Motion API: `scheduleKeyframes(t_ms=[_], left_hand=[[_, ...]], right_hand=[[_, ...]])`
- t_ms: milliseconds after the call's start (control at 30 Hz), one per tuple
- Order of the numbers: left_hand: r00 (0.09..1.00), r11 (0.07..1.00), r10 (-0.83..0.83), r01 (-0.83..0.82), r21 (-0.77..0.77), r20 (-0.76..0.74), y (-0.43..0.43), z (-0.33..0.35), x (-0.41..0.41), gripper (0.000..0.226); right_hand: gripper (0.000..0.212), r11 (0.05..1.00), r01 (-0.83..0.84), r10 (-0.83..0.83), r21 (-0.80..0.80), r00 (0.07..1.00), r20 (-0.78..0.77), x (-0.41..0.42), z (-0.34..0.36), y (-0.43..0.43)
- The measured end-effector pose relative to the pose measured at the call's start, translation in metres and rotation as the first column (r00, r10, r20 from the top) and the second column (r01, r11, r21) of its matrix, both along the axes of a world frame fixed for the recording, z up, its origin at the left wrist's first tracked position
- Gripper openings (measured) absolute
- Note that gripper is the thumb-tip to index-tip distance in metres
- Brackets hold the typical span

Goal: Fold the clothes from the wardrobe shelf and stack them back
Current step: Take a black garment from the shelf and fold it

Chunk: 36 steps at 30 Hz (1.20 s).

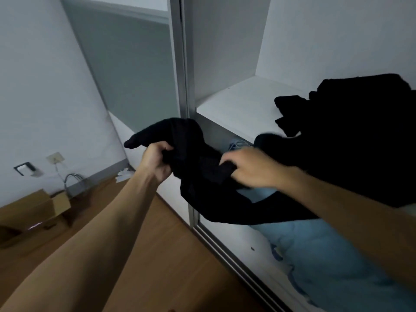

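- Black garment [202,176] hangs bunched between our two hands, just in front of the wardrobe shelf [234,104].
- Left hand [155,162]: grip clamped round one twisted end.
- Right hand [249,168]: grip pinched on the other end; it is blurred.
- Risk, we judge: the twisted cloth could fold lumpy, and its trailing part could snag the dark pile [364,140] and drag it off the shelf.

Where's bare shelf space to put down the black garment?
Bare patch: left half of the white shelf, between the wardrobe's side wall and the black clothes pile. Right half is crowded by that pile; the level below holds blue denim.
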<state>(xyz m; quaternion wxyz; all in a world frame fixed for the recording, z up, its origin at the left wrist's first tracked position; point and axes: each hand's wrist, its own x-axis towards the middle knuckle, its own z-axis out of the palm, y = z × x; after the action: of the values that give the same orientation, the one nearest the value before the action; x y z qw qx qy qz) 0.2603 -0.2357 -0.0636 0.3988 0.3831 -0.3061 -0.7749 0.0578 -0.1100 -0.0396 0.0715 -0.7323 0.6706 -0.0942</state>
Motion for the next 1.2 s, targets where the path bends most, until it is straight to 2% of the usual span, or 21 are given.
scheduleKeyframes(t_ms=[33,100,200,233,267,300,333,367,400,433,500,533,567,667,767,867,967,1067,1133,1200], left_hand=[[0.999,1.0,-0.003,0.003,-0.007,-0.032,-0.001,0.004,-0.005,0.044],[0.998,0.997,-0.042,0.045,-0.055,0.044,-0.001,0.012,-0.011,0.04],[0.972,0.973,-0.126,0.16,-0.166,0.2,-0.003,0.02,-0.01,0.03],[0.963,0.959,-0.162,0.205,-0.195,0.215,-0.006,0.02,-0.005,0.033],[0.955,0.944,-0.197,0.245,-0.22,0.22,-0.011,0.019,0.001,0.035],[0.95,0.931,-0.222,0.273,-0.241,0.218,-0.016,0.019,0.008,0.035],[0.949,0.923,-0.236,0.286,-0.256,0.21,-0.02,0.019,0.016,0.034],[0.948,0.917,-0.252,0.298,-0.265,0.197,-0.023,0.02,0.022,0.03],[0.944,0.911,-0.273,0.316,-0.264,0.185,-0.026,0.019,0.027,0.027],[0.936,0.906,-0.307,0.343,-0.25,0.172,-0.027,0.019,0.032,0.024],[0.911,0.887,-0.388,0.411,-0.211,0.141,-0.031,0.013,0.04,0.023],[0.897,0.876,-0.424,0.442,-0.195,0.124,-0.034,0.009,0.043,0.026],[0.885,0.866,-0.452,0.465,-0.183,0.108,-0.037,0.006,0.045,0.032],[0.847,0.827,-0.526,0.53,-0.188,0.075,-0.047,-0.003,0.049,0.043],[0.808,0.785,-0.582,0.587,-0.198,0.088,-0.06,-0.017,0.056,0.048],[0.814,0.795,-0.577,0.579,-0.177,0.069,-0.083,-0.037,0.069,0.057],[0.857,0.849,-0.51,0.516,-0.114,0.08,-0.105,-0.061,0.083,0.054],[0.865,0.867,-0.488,0.496,-0.054,0.117,-0.117,-0.085,0.099,0.046],[0.847,0.847,-0.53,0.531,-0.013,0.036,-0.122,-0.097,0.107,0.053],[0.802,0.802,-0.597,0.597,-0.027,-0.018,-0.124,-0.102,0.107,0.044]], right_hand=[[0.03,0.997,-0.04,0.036,0.071,0.997,0.065,0.015,-0.017,0.012],[0.04,0.94,-0.106,0.028,0.325,0.971,0.237,0.038,-0.052,0.035],[0.069,0.698,-0.169,-0.094,0.696,0.941,0.324,0.037,-0.094,0.049],[0.07,0.638,-0.159,-0.168,0.753,0.926,0.338,0.029,-0.1,0.049],[0.061,0.623,-0.123,-0.278,0.773,0.888,0.365,0.022,-0.104,0.047],[0.047,0.66,-0.039,-0.424,0.75,0.805,0.415,0.013,-0.11,0.044],[0.032,0.712,0.114,-0.574,0.693,0.663,0.48,0.008,-0.117,0.042],[0.025,0.719,0.295,-0.682,0.629,0.473,0.558,0.004,-0.127,0.039],[0.027,0.672,0.438,-0.731,0.598,0.26,0.631,0.004,-0.135,0.035],[0.036,0.608,0.499,-0.735,0.617,0.06,0.675,0.01,-0.142,0.03],[0.057,0.555,0.467,-0.659,0.689,-0.26,0.706,0.034,-0.151,0.017],[0.065,0.558,0.433,-0.596,0.708,-0.385,0.705,0.046,-0.154,0.009],[0.073,0.565,0.404,-0.54,0.719,-0.478,0.693,0.058,-0.158,0.001],[0.085,0.631,0.337,-0.402,0.698,-0.628,0.667,0.085,-0.167,-0.016],[0.078,0.738,0.305,-0.181,0.602,-0.77,0.611,0.102,-0.171,-0.02],[0.07,0.747,0.403,-0.006,0.529,-0.791,0.611,0.103,-0.171,-0.012],[0.05,0.717,0.527,0.088,0.457,-0.718,0.69,0.093,-0.167,0.002],[0.051,0.689,0.575,0.116,0.441,-0.688,0.716,0.081,-0.151,0.014],[0.051,0.659,0.63,0.08,0.411,-0.602,0.794,0.075,-0.132,0.019],[0.052,0.611,0.705,0.018,0.36,-0.467,0.884,0.069,-0.112,0.022]])
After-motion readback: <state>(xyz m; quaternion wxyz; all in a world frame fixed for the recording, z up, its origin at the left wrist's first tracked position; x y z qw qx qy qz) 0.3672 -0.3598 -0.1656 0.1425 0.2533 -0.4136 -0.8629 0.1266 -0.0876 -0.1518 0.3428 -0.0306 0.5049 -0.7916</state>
